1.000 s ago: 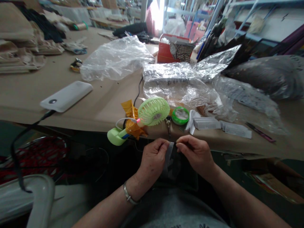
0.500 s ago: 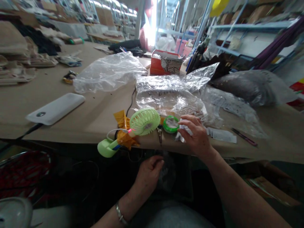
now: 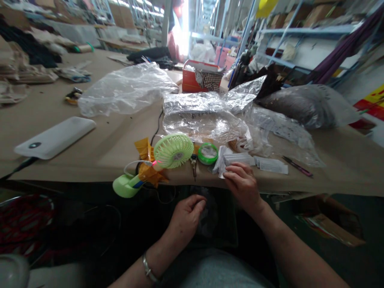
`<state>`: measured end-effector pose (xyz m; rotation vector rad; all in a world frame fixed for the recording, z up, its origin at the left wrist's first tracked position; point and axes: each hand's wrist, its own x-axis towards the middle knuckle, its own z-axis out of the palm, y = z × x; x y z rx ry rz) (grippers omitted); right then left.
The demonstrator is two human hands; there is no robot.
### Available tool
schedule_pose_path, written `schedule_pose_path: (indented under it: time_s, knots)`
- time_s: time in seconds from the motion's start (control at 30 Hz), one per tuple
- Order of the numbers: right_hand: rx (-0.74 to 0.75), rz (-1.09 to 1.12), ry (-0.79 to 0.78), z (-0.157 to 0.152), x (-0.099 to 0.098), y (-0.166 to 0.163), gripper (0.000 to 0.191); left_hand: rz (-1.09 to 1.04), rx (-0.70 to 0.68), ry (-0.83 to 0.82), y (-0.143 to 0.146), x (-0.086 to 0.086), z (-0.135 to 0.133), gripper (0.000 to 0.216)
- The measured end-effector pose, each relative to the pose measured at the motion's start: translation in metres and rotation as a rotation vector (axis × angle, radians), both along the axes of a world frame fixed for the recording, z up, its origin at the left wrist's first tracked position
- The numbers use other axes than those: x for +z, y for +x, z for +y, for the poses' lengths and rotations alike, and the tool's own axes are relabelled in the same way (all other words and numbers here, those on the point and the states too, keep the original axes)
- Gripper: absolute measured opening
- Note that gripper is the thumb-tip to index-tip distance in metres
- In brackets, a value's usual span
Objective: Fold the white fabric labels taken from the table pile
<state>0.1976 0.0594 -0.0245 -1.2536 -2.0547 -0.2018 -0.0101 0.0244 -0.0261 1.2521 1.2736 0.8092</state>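
Note:
In the head view, my left hand [image 3: 188, 218] is over my lap below the table edge, thumb and index finger pinched; what they hold, if anything, is too small to make out. My right hand [image 3: 244, 186] is at the table's front edge, fingers bent together, its fingertips by a pile of white paper labels [image 3: 240, 158]. Whatever lies between those fingers is hidden. Left of the labels sits a round green container [image 3: 208, 153] with whitish contents. A small metal tool with a dark top [image 3: 194, 166] lies beside it, near a light green handheld fan [image 3: 174, 151].
Clear plastic bags [image 3: 207, 116] cover the middle of the table [image 3: 120, 140]. A white power bank [image 3: 57, 138] with a cable lies left. At right are a thin pink-and-dark tool [image 3: 298, 167] and a stuffed bag [image 3: 309, 104]. An orange-red box [image 3: 192, 82] stands behind.
My right hand has drawn back from beside the green container towards the table edge, uncovering the paper labels. My left hand keeps its pinch. The whole view has shifted slightly.

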Motion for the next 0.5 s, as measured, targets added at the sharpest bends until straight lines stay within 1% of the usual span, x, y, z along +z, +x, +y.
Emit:
schedule_pose_path:
  time_s: [0.07,0.13,0.23,0.3,0.33,0.4,0.5]
  knots:
    - [0.042,0.084,0.003,-0.001,0.003,0.0,0.012,-0.049,0.004,-0.056,0.002,0.003,0.001,0.014]
    - [0.089,0.162,0.001,-0.007,0.007,-0.002,0.012,-0.168,0.006,-0.181,0.006,0.007,0.002,0.012]
    - [0.168,0.225,-0.023,-0.025,0.01,-0.009,0.013,-0.478,-0.016,-0.429,0.013,0.015,0.003,0.019]
    - [0.234,0.224,-0.038,-0.038,0.01,-0.016,0.012,-0.698,-0.031,-0.545,0.02,0.019,0.005,0.025]
    - [0.267,0.212,-0.045,-0.044,0.01,-0.02,0.012,-0.781,-0.03,-0.578,0.023,0.02,0.007,0.025]
    - [0.321,0.182,-0.046,-0.054,0.01,-0.026,0.012,-0.871,-0.001,-0.597,0.03,0.022,0.009,0.022]
    - [0.348,0.137,-0.054,-0.055,0.012,-0.026,0.012,-0.878,0.029,-0.583,0.035,0.023,0.012,0.015]
